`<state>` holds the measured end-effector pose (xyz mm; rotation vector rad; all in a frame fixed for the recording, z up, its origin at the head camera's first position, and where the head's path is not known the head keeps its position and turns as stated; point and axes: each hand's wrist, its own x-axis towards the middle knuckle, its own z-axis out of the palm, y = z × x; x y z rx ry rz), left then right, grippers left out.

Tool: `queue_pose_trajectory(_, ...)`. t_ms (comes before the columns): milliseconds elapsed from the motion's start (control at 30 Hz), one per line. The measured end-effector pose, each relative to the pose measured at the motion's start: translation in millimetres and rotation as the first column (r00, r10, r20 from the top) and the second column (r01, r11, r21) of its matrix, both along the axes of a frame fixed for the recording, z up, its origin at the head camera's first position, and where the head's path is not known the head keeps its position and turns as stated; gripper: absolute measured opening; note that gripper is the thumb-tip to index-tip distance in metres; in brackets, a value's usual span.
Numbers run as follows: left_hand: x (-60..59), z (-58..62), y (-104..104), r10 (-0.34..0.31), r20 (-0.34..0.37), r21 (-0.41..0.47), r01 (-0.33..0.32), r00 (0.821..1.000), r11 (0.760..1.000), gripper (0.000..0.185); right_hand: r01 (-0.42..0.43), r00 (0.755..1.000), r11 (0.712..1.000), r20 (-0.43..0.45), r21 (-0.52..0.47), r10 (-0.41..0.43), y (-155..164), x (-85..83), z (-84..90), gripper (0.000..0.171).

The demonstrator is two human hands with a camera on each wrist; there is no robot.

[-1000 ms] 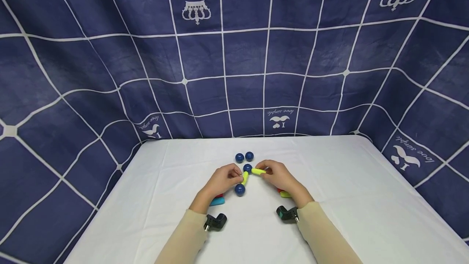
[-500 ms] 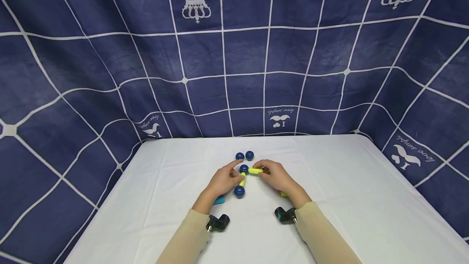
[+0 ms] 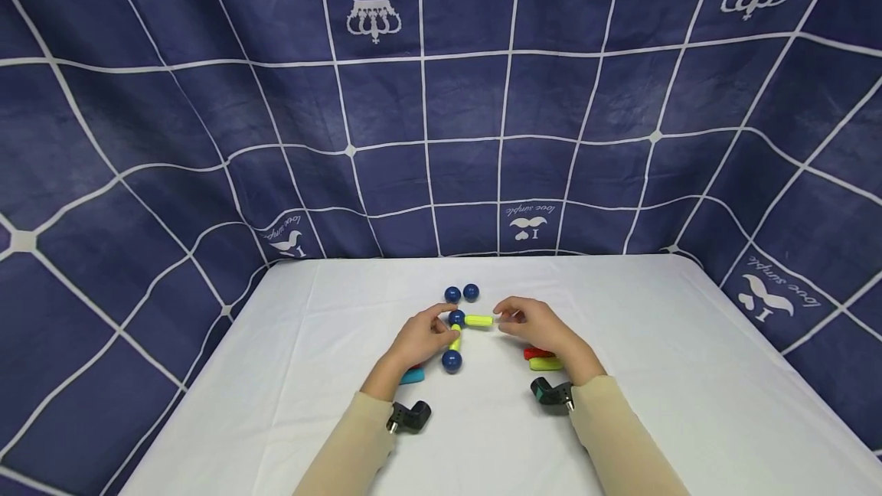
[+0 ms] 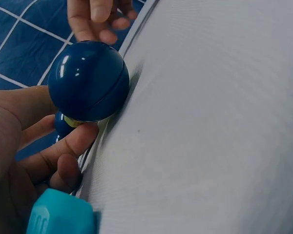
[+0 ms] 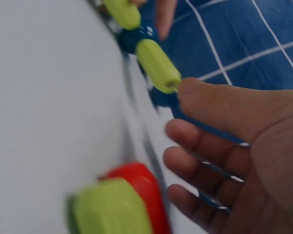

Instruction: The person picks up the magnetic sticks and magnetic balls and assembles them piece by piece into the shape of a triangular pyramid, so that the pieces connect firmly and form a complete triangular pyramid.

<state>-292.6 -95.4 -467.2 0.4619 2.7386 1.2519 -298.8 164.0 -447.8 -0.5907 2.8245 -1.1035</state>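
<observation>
Two yellow-green building rods meet at a dark blue ball (image 3: 456, 318) on the white table. One rod (image 3: 455, 338) runs toward the person and ends in a nearer blue ball (image 3: 452, 361). The other rod (image 3: 478, 321) points right, its outer end bare. My left hand (image 3: 422, 337) holds the joined piece, thumb at the near rod and index finger by the middle ball; in the left wrist view the nearer ball (image 4: 89, 82) partly hides this grip. My right hand (image 3: 536, 324) is just off the right rod's end, fingers loosely bent and holding nothing.
Two loose blue balls (image 3: 462, 293) lie farther back. A red rod (image 3: 536, 354) and a yellow-green rod (image 3: 546, 364) rest beside the right wrist. By the left wrist lies a light blue rod (image 3: 412, 376), with red partly hidden there. A navy checked cloth (image 3: 462, 98) hangs behind.
The right rod has moved slightly left with the middle ball. My right hand has let go of it and drawn back right. The left index finger has shifted toward the ball's far side.
</observation>
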Motion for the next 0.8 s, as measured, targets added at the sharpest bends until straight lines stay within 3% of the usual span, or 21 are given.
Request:
queue_pose_trajectory(433,-1.2,-1.8,-2.0,-0.001,-0.016,0.014,0.002,1.0,1.0,0.053,-0.091,0.969,0.995,0.234,0.042,0.078,43.8,1.5,10.2,0.013)
queue_pose_trajectory(600,-1.7,-2.5,-3.1,-0.002,-0.019,0.017,0.002,1.0,1.0,0.052,-0.118,0.964,0.992,0.245,0.044,0.104,46.7,0.6,7.7,0.015)
queue_pose_trajectory(800,-2.1,-3.5,-2.3,-0.001,-0.016,0.018,0.001,1.0,1.0,0.053,-0.047,0.981,0.999,0.188,-0.005,0.047,45.1,-4.3,-0.2,0.015)
